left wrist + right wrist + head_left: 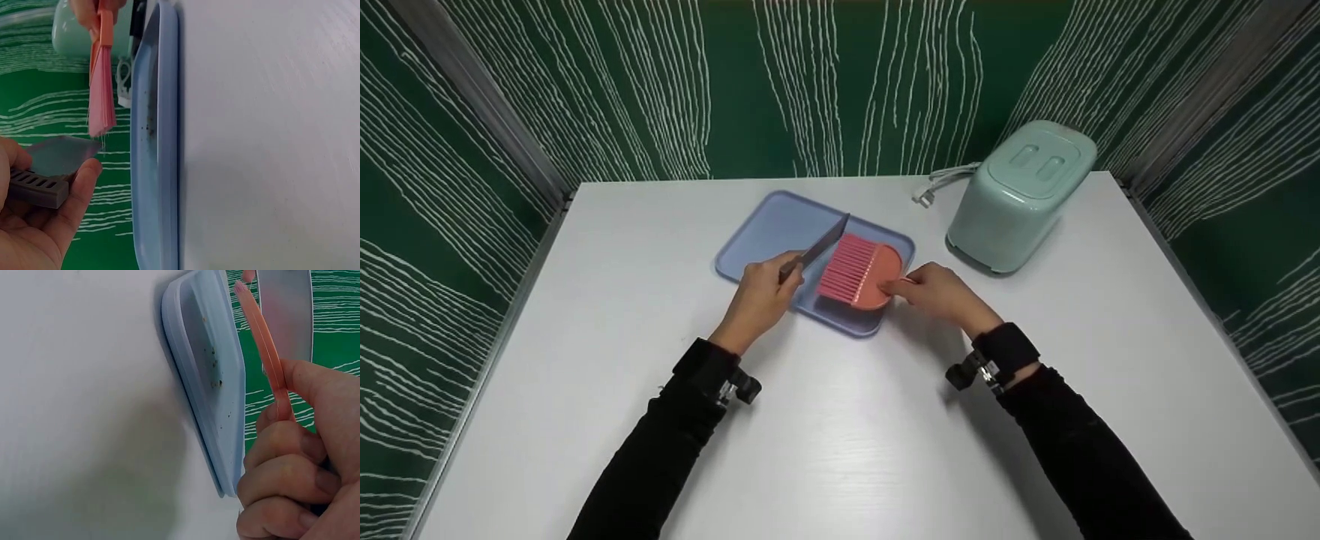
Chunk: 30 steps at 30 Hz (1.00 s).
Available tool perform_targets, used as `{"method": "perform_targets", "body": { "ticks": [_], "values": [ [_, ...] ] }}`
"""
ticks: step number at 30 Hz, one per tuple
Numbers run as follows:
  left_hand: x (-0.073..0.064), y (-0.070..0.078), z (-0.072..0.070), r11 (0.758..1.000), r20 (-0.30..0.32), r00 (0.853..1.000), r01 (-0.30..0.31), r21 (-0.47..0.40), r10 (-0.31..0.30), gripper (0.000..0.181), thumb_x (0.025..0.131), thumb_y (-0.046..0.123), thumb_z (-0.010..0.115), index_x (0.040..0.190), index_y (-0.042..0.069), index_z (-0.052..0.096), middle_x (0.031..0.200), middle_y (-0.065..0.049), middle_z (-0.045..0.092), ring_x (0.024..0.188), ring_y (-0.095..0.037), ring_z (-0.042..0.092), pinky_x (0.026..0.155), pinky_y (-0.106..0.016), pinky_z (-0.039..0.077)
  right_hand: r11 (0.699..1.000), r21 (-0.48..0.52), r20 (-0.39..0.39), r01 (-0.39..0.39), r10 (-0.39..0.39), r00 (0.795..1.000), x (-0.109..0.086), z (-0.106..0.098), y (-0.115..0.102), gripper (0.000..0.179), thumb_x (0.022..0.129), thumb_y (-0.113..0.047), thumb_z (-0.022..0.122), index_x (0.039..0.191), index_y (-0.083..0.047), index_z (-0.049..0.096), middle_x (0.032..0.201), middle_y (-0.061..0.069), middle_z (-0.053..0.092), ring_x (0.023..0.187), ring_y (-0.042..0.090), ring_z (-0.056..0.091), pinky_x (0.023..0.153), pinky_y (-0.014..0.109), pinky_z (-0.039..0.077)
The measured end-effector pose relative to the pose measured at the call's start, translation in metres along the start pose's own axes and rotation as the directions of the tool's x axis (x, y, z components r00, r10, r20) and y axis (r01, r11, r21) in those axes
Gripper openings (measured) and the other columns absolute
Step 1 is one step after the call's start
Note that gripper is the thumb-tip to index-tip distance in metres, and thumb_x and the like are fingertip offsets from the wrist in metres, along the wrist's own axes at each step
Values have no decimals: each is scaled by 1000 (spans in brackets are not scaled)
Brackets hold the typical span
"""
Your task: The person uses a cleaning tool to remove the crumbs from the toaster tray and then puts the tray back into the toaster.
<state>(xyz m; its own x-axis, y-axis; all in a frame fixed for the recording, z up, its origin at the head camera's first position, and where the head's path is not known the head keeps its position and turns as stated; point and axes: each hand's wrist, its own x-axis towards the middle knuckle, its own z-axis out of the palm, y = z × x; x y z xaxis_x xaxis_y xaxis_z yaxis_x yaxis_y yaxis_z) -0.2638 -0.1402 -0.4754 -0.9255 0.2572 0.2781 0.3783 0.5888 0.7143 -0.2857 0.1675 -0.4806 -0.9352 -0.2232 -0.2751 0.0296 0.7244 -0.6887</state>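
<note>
My left hand [759, 298] grips the grey slotted handle of a knife [826, 240], whose flat grey blade points away over a blue tray [765, 225]. Between thumb and fingers, my right hand [949, 298] pinches the orange body of a brush [879, 279] with pink bristles [102, 95]. Both tools are held above the tray. The bristle tips hang close to the blade in the left wrist view; whether they touch it I cannot tell. Dark crumbs [215, 382] lie scattered on the tray's floor.
A mint-green toaster [1020, 195] stands at the back right of the white table [840, 435]. Its white cord and plug [926, 193] lie beside it, behind the tray. Green walls [735, 90] with white streaks enclose the back and sides.
</note>
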Motion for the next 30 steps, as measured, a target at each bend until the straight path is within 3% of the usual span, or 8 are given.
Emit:
{"method": "perform_targets", "body": {
  "ticks": [5, 13, 17, 22, 30],
  "values": [
    [0, 0, 1, 999, 24, 1000, -10, -51, 11, 35, 114, 15, 52, 140, 0, 69, 102, -21, 81, 88, -33, 79, 69, -34, 55, 1000, -8, -13, -9, 8, 1000, 1, 1, 0, 57, 96, -62, 68, 59, -24, 48, 62, -11, 50, 62, 11, 45, 58, 28, 36],
    [-1, -1, -1, 994, 42, 998, -32, -101, 37, 35, 115, 17, 51, 140, -1, 68, 105, -20, 82, 98, -35, 81, 75, -40, 61, 999, -19, -2, -43, 43, 999, -1, -2, 5, 56, 97, -64, 67, 76, -12, 69, 70, -9, 51, 71, 14, 46, 62, 30, 38],
    [-1, -1, 0, 993, 42, 999, -24, -119, 29, 36, 115, 17, 52, 142, -2, 66, 108, -20, 81, 100, -35, 81, 80, -44, 64, 999, -23, 4, -42, 42, 999, -3, -2, 4, 54, 97, -63, 68, 70, -15, 64, 72, -7, 48, 71, 14, 44, 62, 30, 36],
    [-1, -1, -1, 994, 9, 1000, -25, -103, 26, 35, 114, 16, 53, 140, -2, 68, 102, -19, 82, 96, -34, 80, 77, -43, 62, 997, -64, -3, -33, 33, 999, -7, 0, 2, 56, 97, -63, 68, 61, -23, 51, 66, -9, 41, 65, 13, 43, 60, 30, 35],
    [-1, -5, -3, 992, -6, 1000, 25, -126, -26, 34, 114, 15, 52, 138, -1, 70, 96, -21, 80, 96, -33, 82, 83, -46, 65, 998, -62, -105, 16, -23, 994, -13, -1, 1, 56, 98, -63, 68, 66, -17, 61, 65, -9, 46, 64, 13, 45, 59, 30, 37]
  ]
}}
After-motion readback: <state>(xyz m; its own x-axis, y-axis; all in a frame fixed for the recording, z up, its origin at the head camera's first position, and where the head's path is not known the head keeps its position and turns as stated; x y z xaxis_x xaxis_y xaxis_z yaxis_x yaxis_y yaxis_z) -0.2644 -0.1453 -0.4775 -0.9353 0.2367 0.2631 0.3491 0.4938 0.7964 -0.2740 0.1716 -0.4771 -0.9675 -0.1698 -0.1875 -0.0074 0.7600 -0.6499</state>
